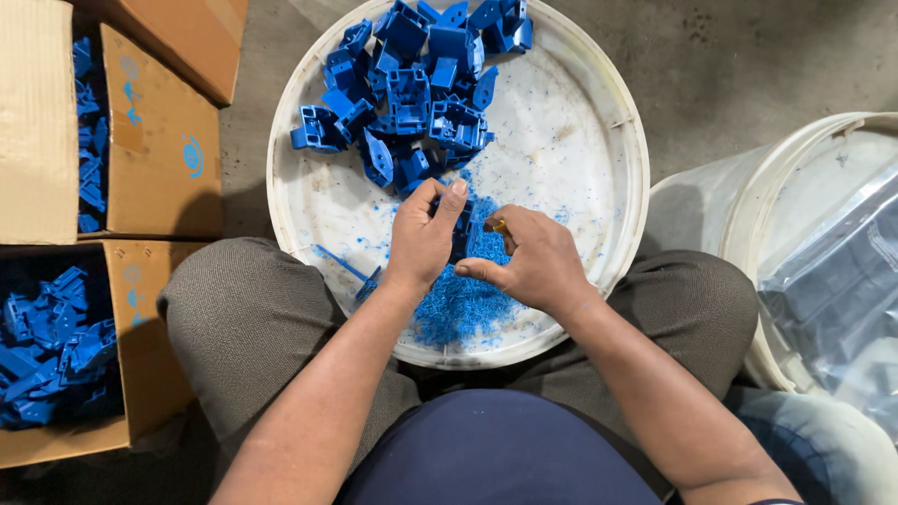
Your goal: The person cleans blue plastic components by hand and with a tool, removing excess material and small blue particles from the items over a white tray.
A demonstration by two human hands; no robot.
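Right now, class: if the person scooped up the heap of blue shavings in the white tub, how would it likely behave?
The blue shavings would probably spill apart rather than lift as one lump, since they lie as loose fine curls. They look very light, being thin slivers scattered across the white tub. Some would likely cling to the left hand or right hand.

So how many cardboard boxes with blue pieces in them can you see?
2. One cardboard box sits at lower left beside the person's knee, full of blue parts. A second box is above it at upper left, blue parts showing between its flaps. Another cardboard flap at the top edge may be a third.
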